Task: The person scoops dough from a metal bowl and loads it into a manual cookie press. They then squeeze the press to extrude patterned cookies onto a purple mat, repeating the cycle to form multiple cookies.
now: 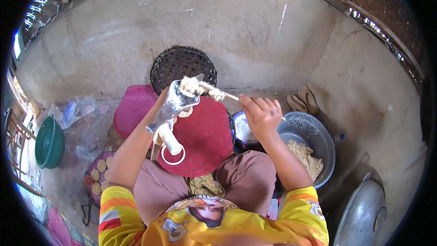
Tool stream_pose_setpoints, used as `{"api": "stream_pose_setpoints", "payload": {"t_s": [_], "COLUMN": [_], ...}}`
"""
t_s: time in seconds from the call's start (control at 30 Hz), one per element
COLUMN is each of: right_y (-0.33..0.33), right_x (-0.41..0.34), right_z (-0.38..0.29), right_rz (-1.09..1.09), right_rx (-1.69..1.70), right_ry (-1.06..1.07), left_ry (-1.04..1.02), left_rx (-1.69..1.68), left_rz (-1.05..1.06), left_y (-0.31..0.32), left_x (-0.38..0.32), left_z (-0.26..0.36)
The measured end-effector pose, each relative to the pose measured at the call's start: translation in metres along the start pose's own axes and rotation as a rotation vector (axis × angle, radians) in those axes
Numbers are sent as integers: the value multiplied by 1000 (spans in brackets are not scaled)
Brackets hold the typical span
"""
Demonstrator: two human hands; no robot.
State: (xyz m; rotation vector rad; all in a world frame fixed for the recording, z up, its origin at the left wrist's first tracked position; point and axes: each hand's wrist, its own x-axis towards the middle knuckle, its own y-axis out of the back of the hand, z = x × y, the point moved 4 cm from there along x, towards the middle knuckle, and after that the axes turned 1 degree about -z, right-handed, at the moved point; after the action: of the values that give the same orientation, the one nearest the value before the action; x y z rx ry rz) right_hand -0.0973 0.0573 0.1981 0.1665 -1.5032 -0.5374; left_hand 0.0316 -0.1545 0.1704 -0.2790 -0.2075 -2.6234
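My left hand is mostly hidden behind the cut clear plastic bottle it holds, its neck pointing down to the left. Pale sticky dough sits at the bottle's wide end. My right hand grips a thin stick whose far end is coated in dough and reaches the bottle. Below the bottle is a dough-smeared pale cylinder. Near its lower end, a white ring rests on a round red cloth-covered surface before my lap.
A grey basin with a dough mass stands right, beside a container of white contents. Sandals and a metal wok lie farther right. A woven basket leans on the wall. Left are round dough pieces and a green basin.
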Motion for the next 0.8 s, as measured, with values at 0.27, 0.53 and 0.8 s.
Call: {"api": "stream_pose_setpoints", "payload": {"t_s": [0.27, 0.53, 0.8], "right_y": [27, 29, -31], "right_x": [40, 27, -12], "right_z": [-25, -31, -6], "right_rz": [-303, -277, -152], "right_rx": [-118, -59, 405], "right_ry": [385, 275, -375], "left_ry": [-210, -145, -79], "left_rx": [809, 942, -104], "left_rz": [89, 285, 29], "left_y": [-24, 8, 8], "left_x": [-6, -2, 9], "left_z": [12, -14, -11]}}
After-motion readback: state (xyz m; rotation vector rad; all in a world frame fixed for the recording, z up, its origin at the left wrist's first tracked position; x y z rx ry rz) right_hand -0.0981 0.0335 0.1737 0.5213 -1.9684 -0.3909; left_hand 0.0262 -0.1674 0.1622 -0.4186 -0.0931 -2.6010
